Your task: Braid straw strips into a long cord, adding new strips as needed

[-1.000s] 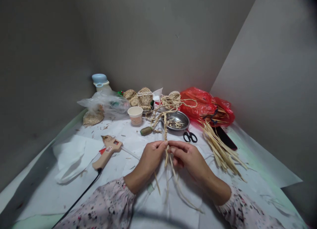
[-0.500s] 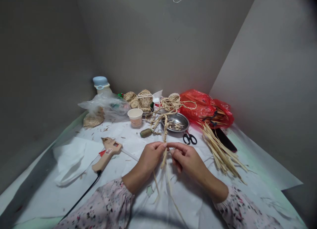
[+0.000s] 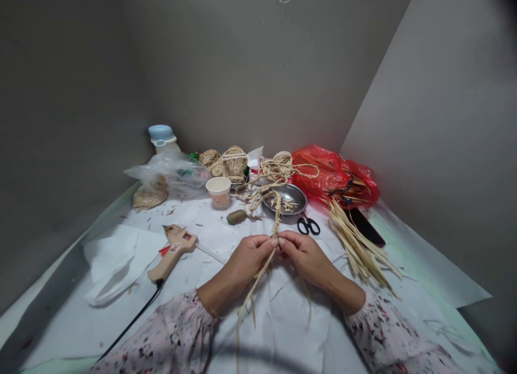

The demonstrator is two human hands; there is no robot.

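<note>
A braided straw cord [image 3: 277, 215] runs from the steel bowl down to my fingers at the middle of the table. My left hand [image 3: 251, 258] is closed, thumb and fingers pinching the lower end of the braid. Opposite it, touching at the fingertips, my right hand [image 3: 304, 251] pinches the same spot. Loose straw strands [image 3: 247, 304] hang below, most under the left hand and a thin one under the right. Farther back, the rest of the braid lies in loose loops over the steel bowl [image 3: 302, 195].
Black-handled scissors [image 3: 308, 226] and a bundle of straw [image 3: 355, 244] lie to the right, by a dark phone [image 3: 367, 227] and a red plastic bag [image 3: 323, 172]. To the left are a glue gun [image 3: 173, 255], a paper cup [image 3: 218, 192] and a green spool [image 3: 236, 217].
My right hand's outstretched index finger has drawn in to a pinch beside the left fingertips. The braid's end shifted slightly right, and the hanging strands swung left.
</note>
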